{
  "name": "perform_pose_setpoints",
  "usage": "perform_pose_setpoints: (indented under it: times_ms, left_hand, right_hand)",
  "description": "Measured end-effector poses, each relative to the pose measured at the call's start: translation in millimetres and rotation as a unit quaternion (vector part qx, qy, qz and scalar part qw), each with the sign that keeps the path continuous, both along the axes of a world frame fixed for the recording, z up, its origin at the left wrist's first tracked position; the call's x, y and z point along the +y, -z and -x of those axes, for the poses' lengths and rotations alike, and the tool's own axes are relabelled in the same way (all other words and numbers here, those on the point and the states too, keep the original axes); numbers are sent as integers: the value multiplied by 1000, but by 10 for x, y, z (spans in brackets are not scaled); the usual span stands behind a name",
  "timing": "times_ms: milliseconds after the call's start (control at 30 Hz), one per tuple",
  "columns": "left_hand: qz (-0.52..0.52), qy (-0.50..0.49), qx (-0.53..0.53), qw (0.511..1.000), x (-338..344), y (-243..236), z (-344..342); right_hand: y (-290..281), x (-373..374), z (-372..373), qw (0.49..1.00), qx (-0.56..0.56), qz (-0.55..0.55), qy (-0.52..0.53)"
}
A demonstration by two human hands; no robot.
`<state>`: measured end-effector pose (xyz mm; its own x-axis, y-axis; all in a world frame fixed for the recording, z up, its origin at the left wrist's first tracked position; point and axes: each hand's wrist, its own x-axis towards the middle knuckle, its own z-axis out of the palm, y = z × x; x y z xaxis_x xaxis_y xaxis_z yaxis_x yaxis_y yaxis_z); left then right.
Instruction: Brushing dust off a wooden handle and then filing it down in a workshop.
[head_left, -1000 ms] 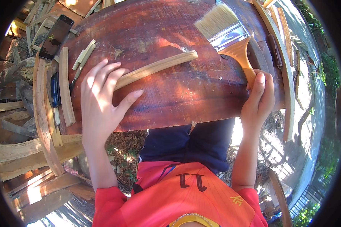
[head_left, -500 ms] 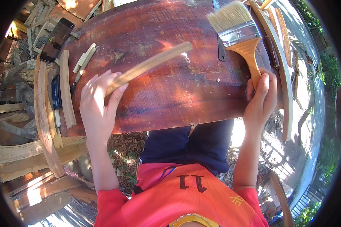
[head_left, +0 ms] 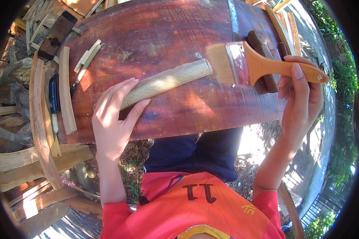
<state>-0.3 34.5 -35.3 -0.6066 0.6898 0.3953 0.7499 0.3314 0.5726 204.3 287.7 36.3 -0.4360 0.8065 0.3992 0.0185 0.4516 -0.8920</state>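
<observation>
— Wood first: what does the left hand (head_left: 113, 117) have?

— Wooden strip (head_left: 169, 83), slightly bowed, on or just above the red-brown worktop (head_left: 179, 117); contact cannot be told from this angle. Thumb at its near edge, fingers over its far edge: pinched across the width toward its left end. How hard, cannot tell.

— Handling?

— Judged light and stiff, dry enough not to slip. Edges look roughly cut, so splinters possible. This end grip leaves most of the upper face bare, though the free end could swing; nearer the middle should balance better.

— And the right hand (head_left: 301, 95)?

— Thumb and fingers pinch the orange handle of a flat brush (head_left: 263, 65), toward its holed end. Bristles point left, close by the strip's right end; touching or apart, cannot tell. Judged light, handle rigid and smooth, bristles soft. Best held on the handle, closer to the metal band for finer control.

— Farther out?

— Curved offcut (head_left: 68, 91) and dark blue tool (head_left: 54, 95) at left; dark wood block (head_left: 259, 42) beyond the brush; phone (head_left: 58, 36) toward the far left corner; flat metal strip (head_left: 233, 20) near the far edge
</observation>
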Motion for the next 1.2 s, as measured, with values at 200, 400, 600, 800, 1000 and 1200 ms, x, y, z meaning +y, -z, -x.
perform_pose_setpoints:
  times_ms: [200, 400, 600, 800, 1000, 1200]
  left_hand:
    - [-15, 20, 34, 999, -4, 42, 23]
    - [-27, 28, 46, 998, -3, 41, 30]
    - [-33, 14, 66, 997, -38, 38, 70]
    - [-139, -49, -23, 989, -93, 39, 70]
    - [-149, -124, -60, 979, -68, 38, 93]
    - [-138, -119, -55, 982, -65, 64, 113]
  right_hand:
    - [-8, -53, 315, 996, -37, -29, -73]
    - [-32, 19, 385, 998, -35, -45, -36]
    - [53, -26, 423, 994, -61, -34, -89]
    - [-198, 172, 360, 996, 19, -50, -77]
    - [-429, 35, 242, 929, -120, -90, -338]
    - [-366, 140, 528, 852, -296, -162, -400]
